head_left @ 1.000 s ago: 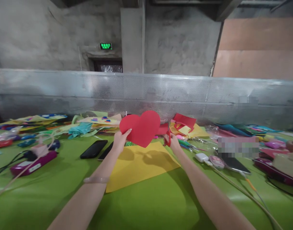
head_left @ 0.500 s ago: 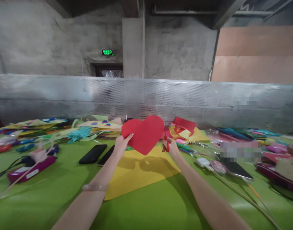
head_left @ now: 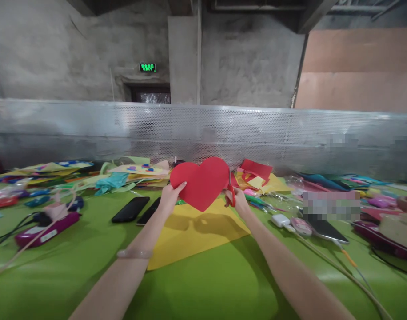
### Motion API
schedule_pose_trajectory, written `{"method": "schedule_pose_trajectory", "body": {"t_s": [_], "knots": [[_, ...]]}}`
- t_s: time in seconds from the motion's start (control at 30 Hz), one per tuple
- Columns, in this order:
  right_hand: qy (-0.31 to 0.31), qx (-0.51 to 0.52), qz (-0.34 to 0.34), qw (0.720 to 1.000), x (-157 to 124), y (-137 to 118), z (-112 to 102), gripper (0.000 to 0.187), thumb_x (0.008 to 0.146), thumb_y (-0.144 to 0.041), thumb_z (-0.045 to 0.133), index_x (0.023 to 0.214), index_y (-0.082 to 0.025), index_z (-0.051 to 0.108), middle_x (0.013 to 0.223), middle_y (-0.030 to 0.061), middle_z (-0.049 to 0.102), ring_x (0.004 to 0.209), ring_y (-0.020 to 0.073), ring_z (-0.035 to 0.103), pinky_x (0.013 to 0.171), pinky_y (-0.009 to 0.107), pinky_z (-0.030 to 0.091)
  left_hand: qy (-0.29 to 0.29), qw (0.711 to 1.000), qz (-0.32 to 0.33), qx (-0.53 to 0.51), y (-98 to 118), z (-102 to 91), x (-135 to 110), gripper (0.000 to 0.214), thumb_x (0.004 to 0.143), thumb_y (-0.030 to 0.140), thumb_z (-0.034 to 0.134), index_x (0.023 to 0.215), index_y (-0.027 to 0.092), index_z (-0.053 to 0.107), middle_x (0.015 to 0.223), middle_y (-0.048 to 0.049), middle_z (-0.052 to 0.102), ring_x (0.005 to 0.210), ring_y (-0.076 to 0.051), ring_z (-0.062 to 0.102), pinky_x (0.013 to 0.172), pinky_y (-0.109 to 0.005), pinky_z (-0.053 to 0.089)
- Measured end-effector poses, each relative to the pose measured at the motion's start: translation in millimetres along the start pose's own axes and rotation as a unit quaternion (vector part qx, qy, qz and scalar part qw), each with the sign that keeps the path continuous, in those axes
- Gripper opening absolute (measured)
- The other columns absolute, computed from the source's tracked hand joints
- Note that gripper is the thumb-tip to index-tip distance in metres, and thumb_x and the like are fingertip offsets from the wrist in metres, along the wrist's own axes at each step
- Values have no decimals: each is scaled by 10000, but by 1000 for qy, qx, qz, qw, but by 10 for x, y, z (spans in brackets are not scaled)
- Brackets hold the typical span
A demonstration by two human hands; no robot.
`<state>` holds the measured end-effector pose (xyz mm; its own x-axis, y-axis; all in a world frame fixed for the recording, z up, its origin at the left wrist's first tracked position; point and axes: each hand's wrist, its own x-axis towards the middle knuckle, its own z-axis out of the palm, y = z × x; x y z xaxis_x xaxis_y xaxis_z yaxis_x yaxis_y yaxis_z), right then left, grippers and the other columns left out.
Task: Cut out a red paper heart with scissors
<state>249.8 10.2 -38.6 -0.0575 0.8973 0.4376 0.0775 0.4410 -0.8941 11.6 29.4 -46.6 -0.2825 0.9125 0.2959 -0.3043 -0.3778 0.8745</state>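
Observation:
My left hand [head_left: 168,198] pinches the left lobe of a red paper heart [head_left: 201,182] and holds it up above the table. My right hand [head_left: 237,199] grips red-handled scissors [head_left: 230,192], blades pointing up against the heart's right edge. A yellow paper sheet [head_left: 193,231] lies flat on the green table [head_left: 203,284] right under both hands.
Two black phones [head_left: 130,209] lie left of the yellow sheet. Piles of coloured paper scraps [head_left: 137,173] and red cut-offs [head_left: 255,171] line the back, against a perforated metal barrier [head_left: 203,129]. A purple case [head_left: 45,229], cables and a white charger [head_left: 280,219] flank the sides.
My right hand brought the scissors up from beside the heart to its right edge. The heart shifted slightly right and stays held up.

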Motion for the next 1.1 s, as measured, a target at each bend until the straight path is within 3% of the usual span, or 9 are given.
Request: {"method": "schedule_pose_trajectory", "body": {"t_s": [1.1], "knots": [[-7, -3, 2, 1000, 18, 25, -19, 143, 657, -273, 501, 542, -203, 454, 384, -61, 454, 350, 89, 437, 407, 232, 471, 4, 1000, 2, 14, -20, -6, 2, 294, 648, 257, 750, 909, 138, 689, 888, -112, 731, 758, -238, 694, 588, -309, 567]]}}
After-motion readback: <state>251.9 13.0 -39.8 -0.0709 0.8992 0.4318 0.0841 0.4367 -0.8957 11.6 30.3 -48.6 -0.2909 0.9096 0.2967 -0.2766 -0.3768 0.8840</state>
